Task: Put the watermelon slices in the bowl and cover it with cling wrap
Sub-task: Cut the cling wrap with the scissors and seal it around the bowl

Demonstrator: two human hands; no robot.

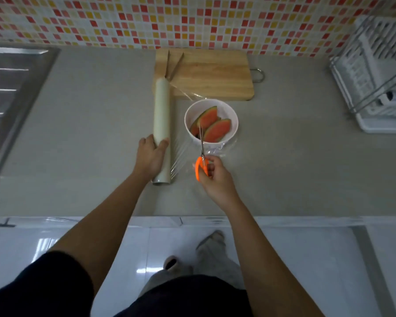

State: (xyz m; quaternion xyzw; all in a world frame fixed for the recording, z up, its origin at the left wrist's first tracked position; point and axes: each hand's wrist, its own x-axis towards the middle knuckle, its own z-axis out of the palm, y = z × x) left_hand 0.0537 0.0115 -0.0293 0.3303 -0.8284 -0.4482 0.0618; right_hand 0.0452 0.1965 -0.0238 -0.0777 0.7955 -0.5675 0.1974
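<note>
While my left hand (150, 156) holds the cling wrap roll (161, 115) down on the counter (78, 133), fingers on one side and thumb on the other, curled round its near part, the film (180, 154) runs from the roll to the right, stretched w/ wrinkles, and seems to lie over the bowl (234, 117). The watermelon slices (216, 130) are already inside the bowl, so step 1 is done. Now is the covering step, i.e. cutting the sheet free from the roll. Right of the film, my right hand (215, 177) grips the orange scissors (201, 165). The fingers are in the handles, the blades are nearly together and point away from me, and the tips are above the near rim of the bowl.

Nxt move, in my opinion: bring the blades to the strip btw roll and bowl, open them and cut along the roll. The left hand should keep pressing so the film is tight. After that, the loose edges must be pressed down around the rim.
</note>
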